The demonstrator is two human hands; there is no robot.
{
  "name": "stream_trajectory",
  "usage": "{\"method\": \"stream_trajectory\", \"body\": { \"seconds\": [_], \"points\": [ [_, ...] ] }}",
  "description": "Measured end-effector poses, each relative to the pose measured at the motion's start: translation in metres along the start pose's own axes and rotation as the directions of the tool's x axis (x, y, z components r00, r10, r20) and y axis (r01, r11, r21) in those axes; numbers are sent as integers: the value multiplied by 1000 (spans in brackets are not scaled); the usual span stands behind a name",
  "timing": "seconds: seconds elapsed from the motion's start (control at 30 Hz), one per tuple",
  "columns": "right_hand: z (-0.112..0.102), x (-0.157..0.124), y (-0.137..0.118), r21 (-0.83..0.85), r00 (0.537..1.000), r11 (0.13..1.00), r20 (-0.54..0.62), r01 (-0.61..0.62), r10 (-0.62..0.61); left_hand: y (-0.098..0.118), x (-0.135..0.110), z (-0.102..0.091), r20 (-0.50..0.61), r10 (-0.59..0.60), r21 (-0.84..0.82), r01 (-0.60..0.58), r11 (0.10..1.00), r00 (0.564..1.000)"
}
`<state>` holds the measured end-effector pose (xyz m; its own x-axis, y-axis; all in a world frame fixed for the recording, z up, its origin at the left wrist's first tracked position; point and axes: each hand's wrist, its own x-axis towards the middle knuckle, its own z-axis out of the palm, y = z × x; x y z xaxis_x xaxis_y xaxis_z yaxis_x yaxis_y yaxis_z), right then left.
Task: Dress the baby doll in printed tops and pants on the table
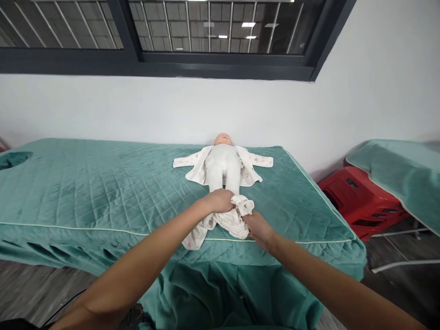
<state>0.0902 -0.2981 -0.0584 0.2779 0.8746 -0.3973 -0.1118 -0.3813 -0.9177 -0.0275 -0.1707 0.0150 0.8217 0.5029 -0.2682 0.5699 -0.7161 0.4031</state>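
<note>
White cloth is crossing the front edge, left hand and right hand clenching it, green bed stretching leftward

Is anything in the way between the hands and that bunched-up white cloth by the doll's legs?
Nothing visible is. The left hand and right hand both grip the white cloth directly, at the legs of the doll.
</note>
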Motion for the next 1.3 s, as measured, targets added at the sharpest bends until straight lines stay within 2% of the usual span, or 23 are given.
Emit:
{"method": "stream_trajectory", "body": {
  "seconds": [0.07, 0.23, 0.37, 0.57, 0.8, 1.0, 1.2, 1.3],
  "points": [
    [0, 1, 3, -83, 998, 995, -31, 54, -57, 3, -3, 2, 1, 7, 27, -7, 1000, 1000],
    [-3, 4, 5, -163, 980, 970, -56, 181, -192, 11, -18, -3, 16, 56, 41, -56, 998, 998],
    [0, 3, 12, -215, 940, 927, -85, 308, -332, 7, -22, -5, 34, 86, -96, -83, 992, 996],
    [11, 0, 31, -197, 876, 898, -218, 393, -431, -2, -24, -4, 49, 74, -304, -56, 951, 996],
    [18, -6, 23, -260, 862, 926, -361, 275, -357, 3, -32, -8, 52, 53, -417, -26, 908, 997],
    [21, -13, 14, -363, 842, 906, -399, 218, -362, -2, -33, -4, 56, 79, -564, -34, 825, 995],
    [16, 2, 15, -291, 869, 939, -400, 181, -292, -2, -34, -2, 35, 35, -588, -8, 808, 999],
    [12, 9, 20, -220, 909, 954, -320, 204, -268, 1, -38, -3, 1, 7, -590, -5, 808, 1000]
  ]
}}
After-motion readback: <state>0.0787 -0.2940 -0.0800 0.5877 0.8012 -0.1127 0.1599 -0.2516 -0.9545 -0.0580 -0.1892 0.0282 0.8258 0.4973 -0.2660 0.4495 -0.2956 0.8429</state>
